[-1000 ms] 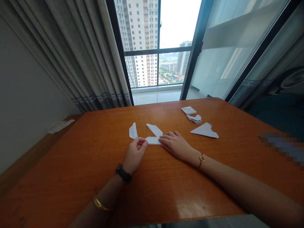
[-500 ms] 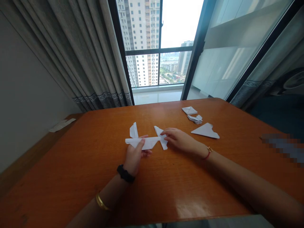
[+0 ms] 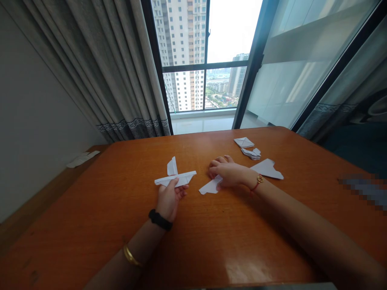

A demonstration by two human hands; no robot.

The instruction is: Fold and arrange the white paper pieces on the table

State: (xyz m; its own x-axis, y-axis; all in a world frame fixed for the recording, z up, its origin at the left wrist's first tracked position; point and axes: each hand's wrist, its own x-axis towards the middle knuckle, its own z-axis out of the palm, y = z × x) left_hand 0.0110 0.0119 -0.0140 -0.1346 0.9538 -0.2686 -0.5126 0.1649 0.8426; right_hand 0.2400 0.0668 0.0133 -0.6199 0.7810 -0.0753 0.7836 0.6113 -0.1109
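My left hand [image 3: 169,199] pinches a long, folded white paper strip [image 3: 184,178], thumb on top and fingers beneath, above the table. Behind the strip a folded paper fin [image 3: 172,166] sticks up; whether it is joined to the strip I cannot tell. To the right, my right hand [image 3: 231,173] is curled over another folded paper piece [image 3: 211,187], whose pointed part shows below the fingers; the rest of it is hidden. Beyond the right wrist lies a larger folded paper triangle [image 3: 268,168], partly covered by that hand.
At the far right of the brown table [image 3: 121,225] lie a folded paper square [image 3: 244,142] and a thick folded paper piece [image 3: 251,153]. A blurred patch [image 3: 364,191] covers something at the right edge. Papers [image 3: 82,159] rest on a ledge at left.
My right hand has moved up and away from the strip's right end, taking the smaller folded piece with it and turning it. The strip in my left hand has tilted up at its right end.
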